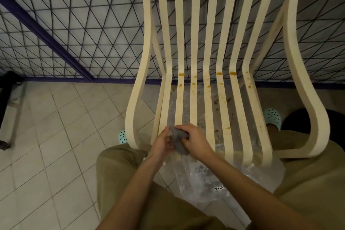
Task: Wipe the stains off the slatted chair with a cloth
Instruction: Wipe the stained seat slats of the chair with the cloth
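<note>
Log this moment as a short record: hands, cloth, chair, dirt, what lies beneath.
hands: left hand and right hand both grip the grey cloth
cloth position: bunched at the front seat slats; contact with them unclear
furniture: cream slatted chair
dirt: orange-brown stains on several slats, densest at the seat-back bend
beneath: clear plastic sheet on tiled floor

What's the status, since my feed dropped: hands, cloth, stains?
Left hand and right hand both hold crumpled grey cloth at seat front. Cream slatted chair: orange-brown stains across slats. Clear plastic sheet beneath, nothing blocking.
</note>
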`<state>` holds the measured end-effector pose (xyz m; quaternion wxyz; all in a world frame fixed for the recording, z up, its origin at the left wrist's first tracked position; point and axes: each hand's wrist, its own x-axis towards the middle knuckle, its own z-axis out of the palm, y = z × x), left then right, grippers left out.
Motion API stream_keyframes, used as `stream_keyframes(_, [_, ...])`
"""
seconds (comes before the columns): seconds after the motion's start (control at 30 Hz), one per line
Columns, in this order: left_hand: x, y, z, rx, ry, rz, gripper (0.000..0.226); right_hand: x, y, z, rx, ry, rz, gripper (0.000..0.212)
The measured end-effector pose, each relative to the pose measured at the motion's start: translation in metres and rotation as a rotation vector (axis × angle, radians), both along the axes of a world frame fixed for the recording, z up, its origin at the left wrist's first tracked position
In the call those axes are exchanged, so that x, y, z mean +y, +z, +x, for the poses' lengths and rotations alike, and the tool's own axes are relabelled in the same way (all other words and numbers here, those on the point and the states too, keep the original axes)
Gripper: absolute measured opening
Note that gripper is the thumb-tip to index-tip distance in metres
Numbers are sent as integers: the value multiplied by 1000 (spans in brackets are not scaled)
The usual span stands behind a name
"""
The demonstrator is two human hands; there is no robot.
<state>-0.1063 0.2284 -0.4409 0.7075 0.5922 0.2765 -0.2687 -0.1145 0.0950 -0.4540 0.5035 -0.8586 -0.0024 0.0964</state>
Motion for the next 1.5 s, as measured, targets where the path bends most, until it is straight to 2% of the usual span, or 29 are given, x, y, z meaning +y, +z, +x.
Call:
stream_keyframes(0.17, [21,-28,37,-292,-110,540,25,9,-18,20,-72,26,-190,44])
stream_keyframes(0.33, [14,-48,72,-361,-128,786,28,45,-51,-13,-60,144,-350,59])
stream_keyframes(0.43, [13,-63,89,-416,-175,827,27,60,-58,-27,-56,112,-378,62])
stream_keyframes(0.57, [10,-77,113,-492,-205,836,28,68,-69,-23,-37,37,-384,55])
stream_keyframes(0.7, [10,-99,107,-335,-190,803,34,71,-82,-14,-39,6,-414,55])
stream_keyframes(0.8, [9,-104,106,-268,-183,891,48,70,-87,0,-30,-45,-324,54])
stream_keyframes(1.03, [10,-108,112,-341,-264,1011,49,65,-93,62,-35,-205,-248,56])
stream_keyframes(1.17, [8,-107,114,-348,-299,1057,51,57,-100,87,-18,-211,-301,59])
stream_keyframes(1.27, [9,-108,113,-357,-317,1067,53,55,-95,89,0,-193,-260,61])
stream_keyframes(1.37, [9,-104,115,-348,-338,1076,54,54,-84,88,73,-204,-173,61])
stream_keyframes(1.5, [7,-97,107,-315,-374,1109,58,56,-74,65,274,-317,-56,59])
